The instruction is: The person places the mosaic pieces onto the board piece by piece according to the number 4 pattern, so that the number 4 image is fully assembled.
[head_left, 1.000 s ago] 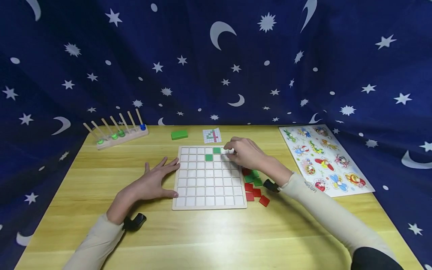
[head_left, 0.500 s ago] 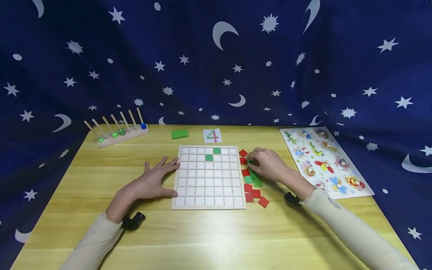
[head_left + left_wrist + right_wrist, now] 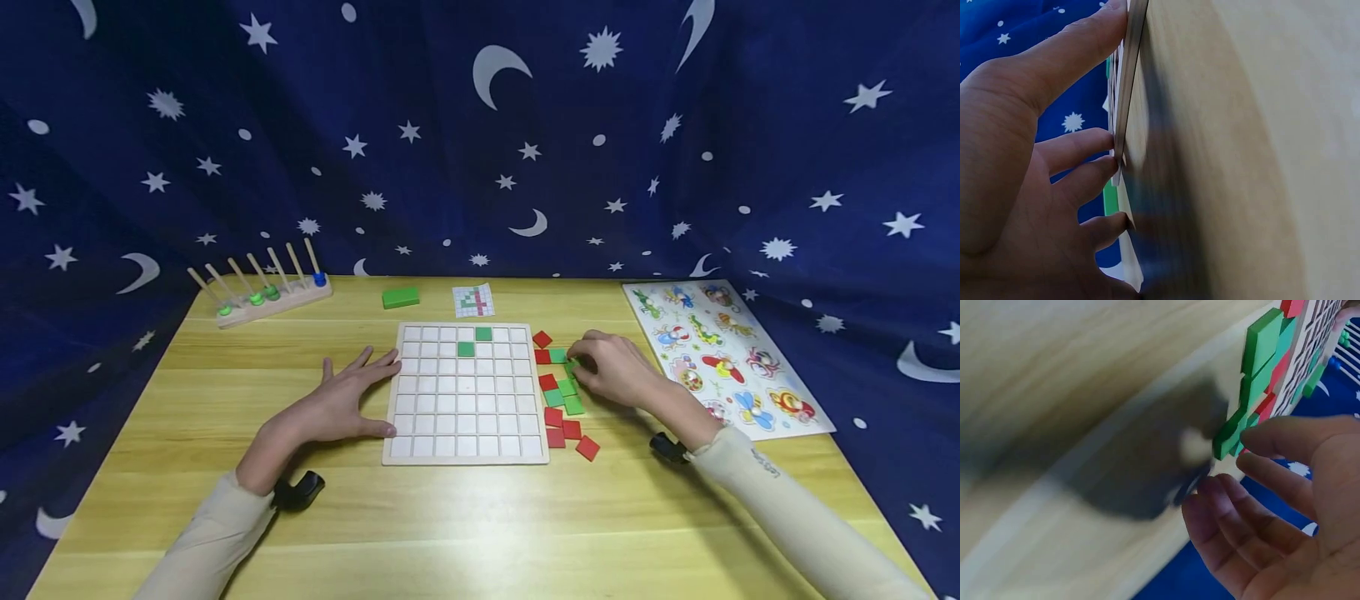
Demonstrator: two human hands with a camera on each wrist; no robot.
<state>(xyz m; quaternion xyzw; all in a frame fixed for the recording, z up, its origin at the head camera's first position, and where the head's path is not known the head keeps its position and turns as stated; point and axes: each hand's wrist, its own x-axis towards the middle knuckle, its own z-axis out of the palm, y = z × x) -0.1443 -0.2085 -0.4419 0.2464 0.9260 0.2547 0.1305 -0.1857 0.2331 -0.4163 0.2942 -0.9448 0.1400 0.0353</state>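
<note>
A white grid board (image 3: 465,417) in a wooden frame lies at the table's middle, with two green tiles (image 3: 466,349) set in its top rows. My left hand (image 3: 345,404) lies flat on the table, fingertips against the board's left edge (image 3: 1127,81). To the right of the board lies a heap of loose red and green tiles (image 3: 562,400). My right hand (image 3: 609,368) hovers over its upper part with loosely curved fingers. Its fingertips (image 3: 1250,447) touch a green tile (image 3: 1229,440) without closing round it.
A small pattern card (image 3: 473,301) and a green block (image 3: 400,297) lie behind the board. A wooden peg rack (image 3: 262,296) with beads stands at the back left. An animal puzzle sheet (image 3: 727,358) lies at the right. Starry blue cloth surrounds the table.
My right hand left the board's top row and moved right and down to the loose tiles. The left hand has stayed put.
</note>
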